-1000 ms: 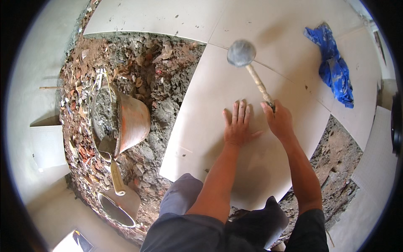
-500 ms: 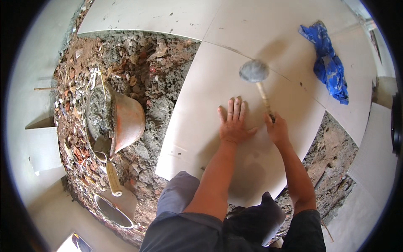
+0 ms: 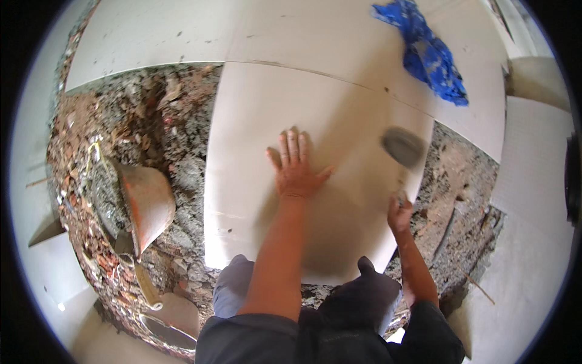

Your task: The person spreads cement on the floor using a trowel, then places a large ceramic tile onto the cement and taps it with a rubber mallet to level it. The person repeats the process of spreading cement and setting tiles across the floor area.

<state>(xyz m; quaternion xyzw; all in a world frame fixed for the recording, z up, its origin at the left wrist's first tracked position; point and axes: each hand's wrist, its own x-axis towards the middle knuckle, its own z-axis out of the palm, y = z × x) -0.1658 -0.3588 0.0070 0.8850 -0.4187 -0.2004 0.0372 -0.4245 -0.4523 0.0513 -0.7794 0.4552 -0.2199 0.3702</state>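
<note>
A large cream floor tile [image 3: 242, 151] lies in front of me, its far edge against the tiles beyond. Flat on its middle rests my left hand [image 3: 297, 173], fingers spread. My right hand [image 3: 400, 213] is wrapped around the handle of a rubber mallet [image 3: 402, 147]. The mallet's dark head is blurred and appears over the tile's right edge. Whether the head touches the tile I cannot tell.
On the left, a bucket [image 3: 145, 203] of wet mortar leans on rubble, with a trowel handle [image 3: 145, 285] at its rim. Another bucket [image 3: 176, 312] lies nearer me. A crumpled blue cloth or bag [image 3: 427, 54] rests on the far tiles. Rough mortar bed [image 3: 458, 182] borders the tile's right.
The mallet has swung from the tile's far edge nearer and to its right edge. My left hand stays flat on the tile. The whole view has shifted and turned.
</note>
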